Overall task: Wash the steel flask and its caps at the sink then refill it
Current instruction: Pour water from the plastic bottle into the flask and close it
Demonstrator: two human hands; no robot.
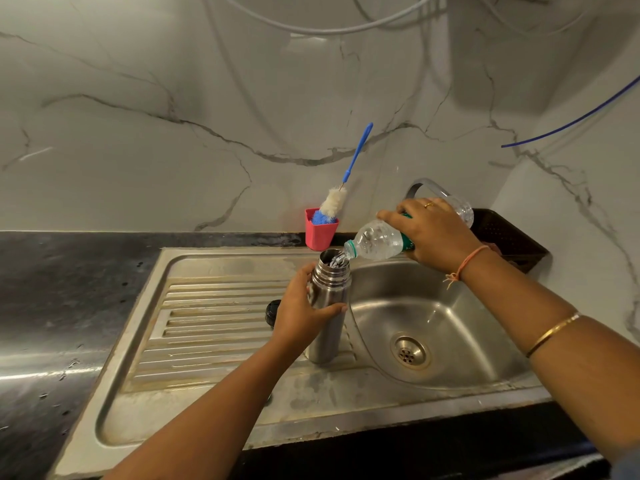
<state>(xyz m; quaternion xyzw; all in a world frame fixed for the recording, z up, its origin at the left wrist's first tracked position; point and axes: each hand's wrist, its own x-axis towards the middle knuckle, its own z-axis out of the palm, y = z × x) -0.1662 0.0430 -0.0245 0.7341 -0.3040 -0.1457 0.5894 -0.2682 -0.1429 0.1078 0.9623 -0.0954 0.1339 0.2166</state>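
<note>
The steel flask [329,299] stands upright and uncapped on the ribbed draining board [214,323], just left of the sink basin [450,327]. My left hand [301,306] grips its middle from the left. My right hand [433,233] holds a clear plastic water bottle [377,242] with a green label, tilted with its mouth over the flask's opening. Water runs from the bottle into the flask. A dark cap [272,311] lies on the draining board, partly hidden behind my left hand.
A red holder [320,233] on the back wall carries a blue-handled bottle brush [346,181]. The curved tap [426,187] rises behind my right hand. A dark basket [509,237] sits at the back right. Black wet countertop [62,306] stretches left.
</note>
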